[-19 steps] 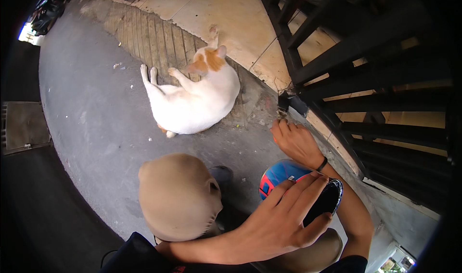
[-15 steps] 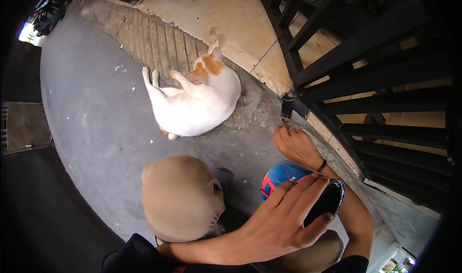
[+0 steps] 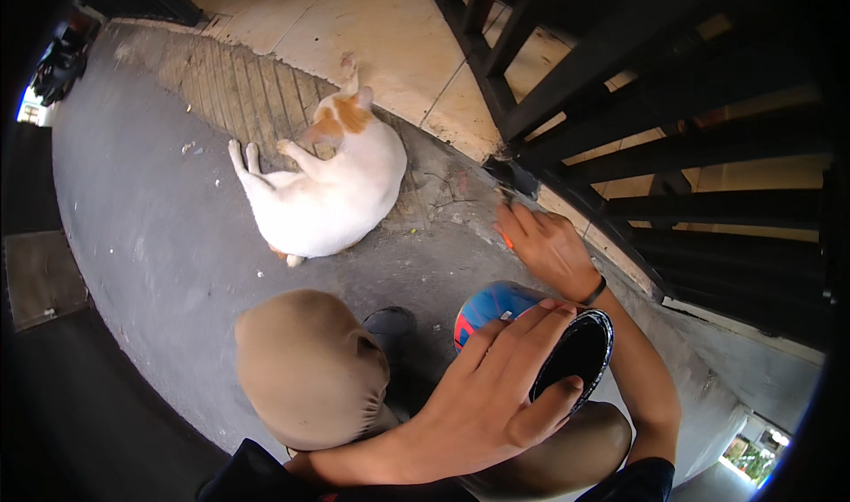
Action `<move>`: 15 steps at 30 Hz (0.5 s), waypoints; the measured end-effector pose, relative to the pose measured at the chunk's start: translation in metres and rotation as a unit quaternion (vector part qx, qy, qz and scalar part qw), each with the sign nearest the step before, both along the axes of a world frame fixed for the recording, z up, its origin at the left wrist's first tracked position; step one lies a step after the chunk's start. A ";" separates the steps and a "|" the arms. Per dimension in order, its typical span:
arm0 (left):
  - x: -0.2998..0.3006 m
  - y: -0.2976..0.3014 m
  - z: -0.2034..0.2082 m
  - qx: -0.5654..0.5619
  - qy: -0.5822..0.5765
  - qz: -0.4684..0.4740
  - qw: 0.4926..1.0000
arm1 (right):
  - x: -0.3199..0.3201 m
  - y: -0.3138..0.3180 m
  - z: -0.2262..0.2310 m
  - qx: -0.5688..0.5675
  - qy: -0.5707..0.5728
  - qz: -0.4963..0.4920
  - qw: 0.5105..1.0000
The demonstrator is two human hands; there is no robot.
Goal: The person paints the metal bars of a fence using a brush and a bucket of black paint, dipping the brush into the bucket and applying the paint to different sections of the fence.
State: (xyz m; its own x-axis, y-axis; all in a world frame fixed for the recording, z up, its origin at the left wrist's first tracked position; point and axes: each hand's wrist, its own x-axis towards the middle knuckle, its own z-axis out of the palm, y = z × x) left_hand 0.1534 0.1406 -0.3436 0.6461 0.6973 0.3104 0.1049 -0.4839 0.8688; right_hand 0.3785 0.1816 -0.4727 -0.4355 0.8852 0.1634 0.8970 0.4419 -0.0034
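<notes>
My left hand (image 3: 505, 378) lies over a blue and red rounded hollow thing (image 3: 485, 312), fingers across its top and thumb at the rim of its dark open end. Its exact kind does not show; it is tilted above my right knee. Farther out, my right hand (image 3: 556, 252) has its fingers bent close to the ground by the foot of the gate. A small orange thing (image 3: 507, 240) shows at those fingers, most of it hidden. Just beyond the fingertips sits a black object (image 3: 513, 180) at the gate's corner. A dark band (image 3: 595, 291) circles my right wrist.
A white cat with orange patches (image 3: 332, 188) lies curled on the grey ground (image 3: 150, 201) ahead. The dark slatted gate (image 3: 620, 157) stands along the right. Beyond the cat are a ridged strip (image 3: 239, 77) and pale tiles (image 3: 354, 15). My left knee (image 3: 310, 369) is at lower left.
The view has shifted, so the cat and the gate sit farther left. My right hand has turned slightly, and an orange bit now shows at its fingers. My left hand keeps its hold.
</notes>
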 end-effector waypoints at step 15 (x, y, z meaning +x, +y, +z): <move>0.006 0.006 0.010 0.005 -0.002 -0.005 1.000 | 0.027 -0.045 -0.027 0.000 0.018 -0.091 0.996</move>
